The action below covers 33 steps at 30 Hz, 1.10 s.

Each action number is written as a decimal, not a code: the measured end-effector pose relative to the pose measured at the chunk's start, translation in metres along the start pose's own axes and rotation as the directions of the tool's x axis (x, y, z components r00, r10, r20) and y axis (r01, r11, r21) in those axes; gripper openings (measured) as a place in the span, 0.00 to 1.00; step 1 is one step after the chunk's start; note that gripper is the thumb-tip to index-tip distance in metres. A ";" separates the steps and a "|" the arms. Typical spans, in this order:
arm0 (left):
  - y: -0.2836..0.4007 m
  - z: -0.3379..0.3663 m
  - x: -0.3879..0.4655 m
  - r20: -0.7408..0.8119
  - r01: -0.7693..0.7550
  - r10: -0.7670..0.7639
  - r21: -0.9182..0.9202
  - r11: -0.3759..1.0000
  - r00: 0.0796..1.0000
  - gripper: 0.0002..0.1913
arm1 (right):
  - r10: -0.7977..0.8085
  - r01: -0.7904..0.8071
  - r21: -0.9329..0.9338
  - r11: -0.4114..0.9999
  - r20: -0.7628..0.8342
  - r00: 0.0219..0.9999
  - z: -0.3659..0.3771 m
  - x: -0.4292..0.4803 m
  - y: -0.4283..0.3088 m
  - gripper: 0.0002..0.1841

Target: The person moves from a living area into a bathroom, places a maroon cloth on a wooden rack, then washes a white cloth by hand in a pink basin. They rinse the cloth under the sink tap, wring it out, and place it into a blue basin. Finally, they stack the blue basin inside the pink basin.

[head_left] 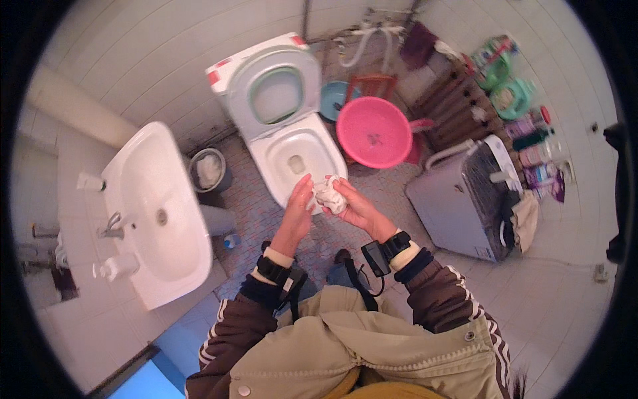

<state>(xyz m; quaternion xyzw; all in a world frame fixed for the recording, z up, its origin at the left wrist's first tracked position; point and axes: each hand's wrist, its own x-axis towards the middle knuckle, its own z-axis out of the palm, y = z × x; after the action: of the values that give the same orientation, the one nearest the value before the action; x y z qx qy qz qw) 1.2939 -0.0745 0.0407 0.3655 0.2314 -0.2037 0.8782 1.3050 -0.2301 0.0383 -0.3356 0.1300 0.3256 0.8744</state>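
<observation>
My right hand [356, 204] grips a crumpled white cloth or wad of paper [330, 195]; which of the two I cannot tell. Close at its left side is my left hand [299, 207], fingers pointing up and slightly apart, the fingertips near or touching the wad. Both hands are over the front rim of a white toilet [319, 144], whose seat and lid [234, 104] are raised.
On the left are a white washbasin [192, 219] with a tap [113, 229] and a waste bin [224, 169]. A pink basin [374, 132] stands right of the toilet, near a grey washing machine [443, 199]. Bottles [536, 154] line the right wall.
</observation>
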 end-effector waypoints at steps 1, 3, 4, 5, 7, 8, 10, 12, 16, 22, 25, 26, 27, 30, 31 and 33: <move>-0.026 0.022 0.011 0.099 0.087 -0.079 -0.076 0.993 0.992 0.20 | -0.072 0.074 0.028 0.997 -0.051 0.996 -0.019 -0.018 -0.010 0.18; -0.075 0.055 0.039 0.283 0.124 -0.089 -0.107 0.986 0.955 0.18 | -0.205 0.202 -0.048 0.978 -0.093 0.974 -0.049 -0.042 -0.020 0.22; -0.093 0.075 0.052 0.326 0.097 -0.064 -0.084 0.992 0.943 0.17 | -0.258 0.252 -0.066 0.966 -0.123 0.958 -0.057 -0.053 -0.029 0.24; -0.112 0.090 0.063 0.307 0.097 -0.078 -0.046 0.994 0.949 0.17 | -0.288 0.277 -0.085 0.957 -0.186 0.939 -0.069 -0.062 -0.039 0.26; -0.146 0.115 0.081 0.341 0.071 -0.045 -0.065 0.995 0.939 0.14 | -0.320 0.308 -0.095 0.947 -0.173 0.931 -0.096 -0.085 -0.068 0.32; -0.156 0.125 0.090 0.354 0.103 -0.062 -0.097 0.990 0.933 0.14 | -0.340 0.335 -0.055 0.941 -0.148 0.929 -0.108 -0.094 -0.081 0.33; -0.166 0.137 0.109 0.351 0.160 -0.073 -0.226 0.961 0.933 0.11 | -0.350 0.358 0.046 0.932 -0.135 0.927 -0.129 -0.100 -0.100 0.35; -0.166 0.148 0.124 0.342 0.227 -0.119 -0.296 0.928 0.932 0.10 | -0.363 0.380 0.138 0.914 -0.132 0.922 -0.147 -0.102 -0.119 0.35; -0.158 0.170 0.157 0.278 0.251 -0.149 -0.383 0.889 0.949 0.08 | -0.367 0.405 0.183 0.896 -0.210 0.906 -0.181 -0.085 -0.153 0.31; -0.131 0.179 0.228 0.267 0.216 -0.103 -0.438 0.873 0.958 0.07 | -0.241 0.292 0.136 0.947 -0.305 0.922 -0.240 -0.032 -0.218 0.19; -0.116 0.177 0.277 0.140 0.176 -0.125 -0.448 0.877 0.982 0.06 | -0.189 0.245 0.105 0.964 -0.380 0.906 -0.271 0.002 -0.261 0.14; -0.112 0.175 0.292 0.091 0.183 -0.159 -0.484 0.856 0.983 0.07 | -0.143 0.217 0.120 0.969 -0.444 0.884 -0.280 0.012 -0.274 0.13; -0.107 0.174 0.307 0.098 0.171 -0.141 -0.484 0.858 0.985 0.07 | -0.164 0.214 0.078 0.974 -0.413 0.896 -0.288 0.023 -0.289 0.13; -0.102 0.171 0.341 0.050 0.154 -0.149 -0.487 0.860 0.988 0.06 | -0.171 0.209 0.040 0.977 -0.432 0.885 -0.309 0.053 -0.330 0.11; -0.103 0.170 0.352 0.017 0.148 -0.160 -0.481 0.864 0.987 0.06 | -0.147 0.182 0.038 0.983 -0.440 0.886 -0.315 0.063 -0.340 0.11; -0.105 0.168 0.373 -0.031 0.129 -0.165 -0.491 0.862 0.986 0.06 | -0.101 0.134 0.039 0.990 -0.465 0.880 -0.326 0.084 -0.359 0.11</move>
<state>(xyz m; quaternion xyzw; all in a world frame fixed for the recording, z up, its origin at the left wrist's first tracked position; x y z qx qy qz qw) 1.5838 -0.3363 -0.1187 0.1210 0.3339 -0.1919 0.9149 1.6012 -0.6109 -0.0603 -0.3800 0.3249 0.1783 0.8475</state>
